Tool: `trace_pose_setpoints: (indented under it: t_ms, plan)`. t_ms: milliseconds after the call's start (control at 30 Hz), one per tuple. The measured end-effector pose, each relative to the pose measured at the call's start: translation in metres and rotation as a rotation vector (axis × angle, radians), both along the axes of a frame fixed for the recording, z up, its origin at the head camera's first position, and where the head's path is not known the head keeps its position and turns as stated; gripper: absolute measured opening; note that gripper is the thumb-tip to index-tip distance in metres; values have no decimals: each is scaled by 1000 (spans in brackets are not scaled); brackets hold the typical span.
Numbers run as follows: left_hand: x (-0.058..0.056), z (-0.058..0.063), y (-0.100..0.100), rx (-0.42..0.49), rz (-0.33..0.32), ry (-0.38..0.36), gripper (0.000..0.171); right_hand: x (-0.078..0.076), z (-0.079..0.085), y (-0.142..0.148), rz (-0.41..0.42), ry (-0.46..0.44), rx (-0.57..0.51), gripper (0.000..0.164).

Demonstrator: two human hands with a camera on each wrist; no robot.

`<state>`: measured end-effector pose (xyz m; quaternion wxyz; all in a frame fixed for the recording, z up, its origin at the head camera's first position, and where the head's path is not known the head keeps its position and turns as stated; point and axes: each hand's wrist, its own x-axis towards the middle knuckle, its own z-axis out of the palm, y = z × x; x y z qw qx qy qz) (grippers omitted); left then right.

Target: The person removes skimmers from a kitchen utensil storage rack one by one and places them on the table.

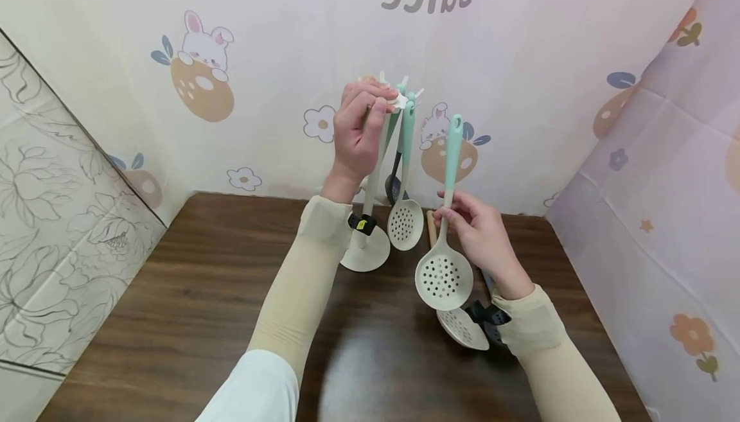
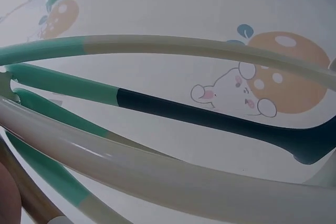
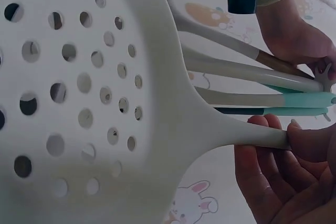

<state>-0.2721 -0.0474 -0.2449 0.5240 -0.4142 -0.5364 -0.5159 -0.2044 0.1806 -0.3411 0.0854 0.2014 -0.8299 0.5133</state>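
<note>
My right hand [image 1: 484,232] pinches the neck of a cream skimmer [image 1: 444,250] with a mint handle, between thumb and fingers. The skimmer is upright, perforated bowl down, in front of a utensil stand [image 1: 370,194]. At the top of that stand, my left hand [image 1: 360,130] grips the white hook ring, fingers curled. A cream slotted spoon [image 1: 405,224] and a dark utensil [image 1: 394,185] hang from the hooks; their mint handles also show in the left wrist view. In the right wrist view, the skimmer's bowl fills the left side and a wooden-handled utensil [image 3: 281,64] hangs beside the left hand.
Below the right hand, another cream perforated utensil [image 1: 462,331] lies on the brown wooden table [image 1: 243,306]. A wooden handle [image 1: 431,228] and a dark utensil [image 1: 487,281] lie there too, partly hidden. A printed curtain [image 1: 277,56] stands behind the table.
</note>
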Motion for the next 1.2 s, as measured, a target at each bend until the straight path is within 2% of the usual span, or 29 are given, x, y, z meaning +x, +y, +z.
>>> trace_pose_setpoints:
  t_ms: [233, 567, 833, 1200]
  plan:
    - [-2, -1, -1, 2, -4, 10, 15, -7, -11, 15, -34, -6, 56, 31]
    - [-2, -1, -2, -6, -4, 6, 15, -9, -20, 37, -78, -34, 139, 32]
    - [-1, -2, -3, -18, 6, -7, 15, -7, -24, 53, -164, -90, 228, 33]
    - [0, -1, -3, -22, 2, -3, 14, -8, -29, 79, -169, -135, 314, 29]
